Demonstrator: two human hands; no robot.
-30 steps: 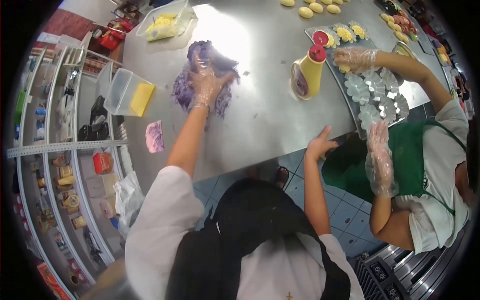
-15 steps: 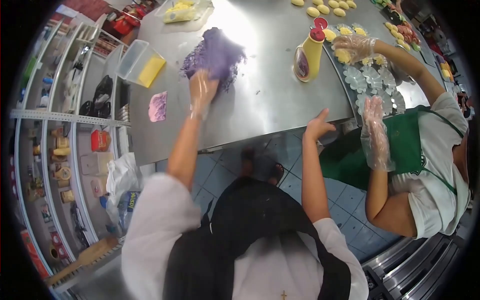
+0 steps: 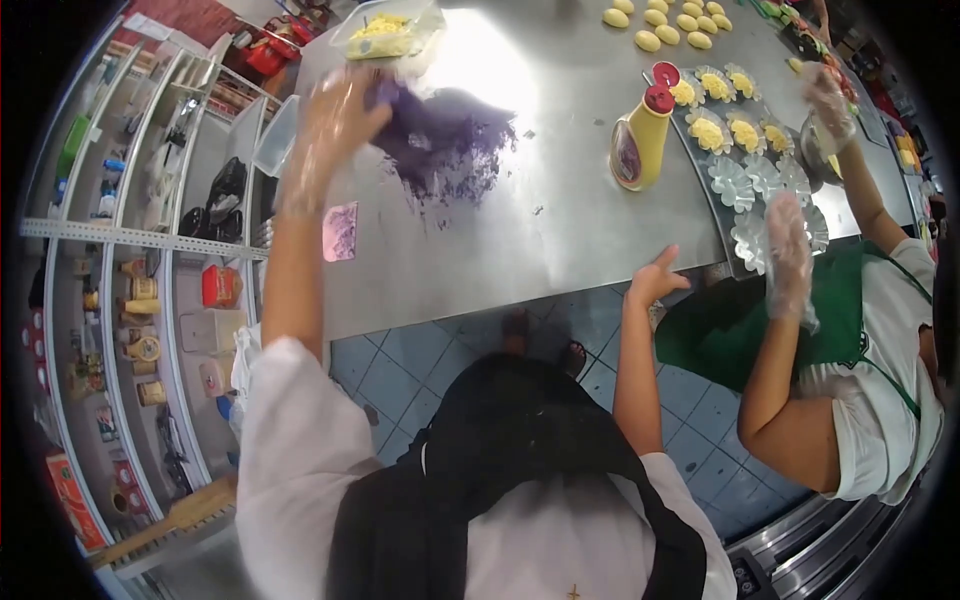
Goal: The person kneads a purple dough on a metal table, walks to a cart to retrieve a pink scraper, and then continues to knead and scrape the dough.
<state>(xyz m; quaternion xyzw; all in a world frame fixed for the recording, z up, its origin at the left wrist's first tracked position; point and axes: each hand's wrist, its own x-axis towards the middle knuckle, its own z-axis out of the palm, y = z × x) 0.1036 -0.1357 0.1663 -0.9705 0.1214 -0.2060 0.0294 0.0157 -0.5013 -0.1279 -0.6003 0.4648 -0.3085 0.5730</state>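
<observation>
A mound of crumbly purple dough (image 3: 440,145) is spread over the steel table (image 3: 480,240), with loose bits around its lower edge. My left hand (image 3: 335,125), in a clear plastic glove, is blurred at the left end of the dough, its thumb held apart from the fingers. It overlaps a clear plastic tub (image 3: 275,140), whose right part is hidden behind it. Below that hand lies a small pink-purple patterned packet (image 3: 340,231). My right hand (image 3: 660,280) is open by the front edge of the table, thumb stretched out, with nothing in it.
A yellow squeeze bottle (image 3: 640,140) with a red cap stands right of the dough. Beyond it, a tray (image 3: 708,215) carries fluted tins, several filled with yellow. A co-worker in a green apron (image 3: 815,275) works there with gloved hands. Yellow dough balls (image 3: 670,35) sit at the back.
My left hand has left the middle of the dough and moved left, over the clear tub. The co-worker's far hand has drawn back from the tins. The view has shifted slightly.
</observation>
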